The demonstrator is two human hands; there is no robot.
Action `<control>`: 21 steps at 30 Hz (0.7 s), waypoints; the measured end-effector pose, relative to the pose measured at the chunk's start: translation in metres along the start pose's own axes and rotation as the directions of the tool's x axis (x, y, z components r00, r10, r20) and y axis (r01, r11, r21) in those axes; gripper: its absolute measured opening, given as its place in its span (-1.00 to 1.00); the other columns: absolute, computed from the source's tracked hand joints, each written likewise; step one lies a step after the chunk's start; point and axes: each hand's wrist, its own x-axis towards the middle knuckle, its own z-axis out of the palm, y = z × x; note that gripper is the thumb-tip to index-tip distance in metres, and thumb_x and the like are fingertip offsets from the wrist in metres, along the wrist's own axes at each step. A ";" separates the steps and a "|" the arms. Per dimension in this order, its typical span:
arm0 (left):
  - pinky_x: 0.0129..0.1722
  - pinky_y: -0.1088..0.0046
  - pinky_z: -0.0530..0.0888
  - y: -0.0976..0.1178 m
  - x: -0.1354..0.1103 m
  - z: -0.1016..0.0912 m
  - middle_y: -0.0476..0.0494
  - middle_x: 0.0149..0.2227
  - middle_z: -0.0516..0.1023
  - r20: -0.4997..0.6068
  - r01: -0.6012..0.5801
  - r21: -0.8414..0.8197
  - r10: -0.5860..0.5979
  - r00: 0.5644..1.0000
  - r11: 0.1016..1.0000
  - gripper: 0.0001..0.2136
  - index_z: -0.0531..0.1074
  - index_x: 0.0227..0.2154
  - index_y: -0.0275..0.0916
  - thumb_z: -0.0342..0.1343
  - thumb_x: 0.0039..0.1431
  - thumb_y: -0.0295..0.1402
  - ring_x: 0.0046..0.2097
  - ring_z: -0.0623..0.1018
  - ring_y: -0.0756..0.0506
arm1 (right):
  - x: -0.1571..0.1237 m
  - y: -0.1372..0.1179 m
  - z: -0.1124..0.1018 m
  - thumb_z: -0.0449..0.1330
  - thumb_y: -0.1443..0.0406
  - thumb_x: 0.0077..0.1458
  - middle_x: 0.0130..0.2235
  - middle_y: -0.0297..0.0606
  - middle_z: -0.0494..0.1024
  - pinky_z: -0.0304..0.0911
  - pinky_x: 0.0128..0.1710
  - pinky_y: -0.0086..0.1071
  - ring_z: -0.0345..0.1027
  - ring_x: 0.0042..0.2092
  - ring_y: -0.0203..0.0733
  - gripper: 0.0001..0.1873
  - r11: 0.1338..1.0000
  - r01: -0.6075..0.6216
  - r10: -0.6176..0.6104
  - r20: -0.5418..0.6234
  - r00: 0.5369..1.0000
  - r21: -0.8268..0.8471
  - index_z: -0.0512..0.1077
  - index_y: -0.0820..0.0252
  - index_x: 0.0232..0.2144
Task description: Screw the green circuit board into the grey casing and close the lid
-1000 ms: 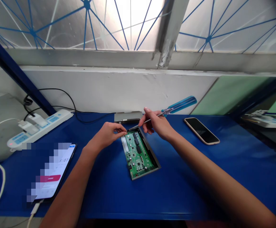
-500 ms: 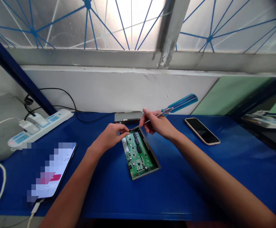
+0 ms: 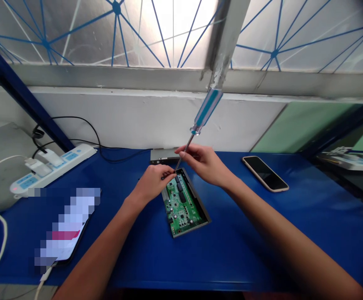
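Right hand (image 3: 203,164) pinches a blue-handled screwdriver (image 3: 206,109) steeply upright, tip set at the far corner of the circuit board (image 3: 183,204), which sits in a metal case (image 3: 199,198) on the blue tabletop (image 3: 231,258). Left hand (image 3: 152,182) has its fingers pinched together beside the tip; anything held is too small to tell.

screwdriver handle (image 3: 207,109): glossy plastic | shaft (image 3: 187,147): smooth metal | circuit board (image 3: 183,204): glossy laminate

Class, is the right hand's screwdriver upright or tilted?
Tilted: the screwdriver's handle leans right above the right hand, tip near the circuit board.

The right hand (image 3: 202,164) has swung the screwdriver (image 3: 207,109) nearly upright, handle high, tip down at the circuit board (image 3: 182,204).
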 end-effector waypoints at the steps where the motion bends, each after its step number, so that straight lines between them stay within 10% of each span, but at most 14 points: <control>1: -0.32 0.41 0.44 0.001 0.000 0.003 -0.08 -0.37 0.67 0.000 0.004 0.004 -0.004 1.000 1.000 -0.94 0.60 -0.31 -0.24 0.25 0.24 -0.38 -0.37 0.58 -0.08 | 0.000 0.000 0.001 0.15 0.15 0.32 -0.22 -0.19 0.56 0.29 -0.34 -0.35 0.40 -0.32 -0.28 -0.73 0.999 0.026 -0.026 -0.002 1.000 -0.045 0.54 0.22 -0.17; 11: 0.04 0.16 0.47 -0.004 0.001 0.005 -0.18 -0.02 0.62 -0.041 -0.028 0.083 0.032 0.999 0.996 -0.84 0.56 -0.10 -0.18 0.17 0.30 -0.37 0.05 0.55 -0.23 | 0.001 0.018 0.004 0.13 0.17 0.33 -0.45 -0.27 0.59 0.30 -0.34 -0.34 0.45 -0.41 -0.25 -0.71 0.979 -0.007 0.001 -0.029 1.000 -0.205 0.50 0.20 -0.36; 21: 0.03 0.15 0.46 -0.012 -0.001 -0.002 -0.14 -0.08 0.62 0.061 -0.004 0.070 0.000 0.998 0.998 -0.83 0.56 -0.15 -0.16 0.21 0.22 -0.48 0.02 0.53 -0.21 | 0.003 0.040 0.008 0.13 0.16 0.32 -0.46 -0.26 0.60 0.31 -0.32 -0.34 0.48 -0.42 -0.21 -0.70 0.980 -0.040 0.036 -0.026 0.999 -0.196 0.53 0.21 -0.36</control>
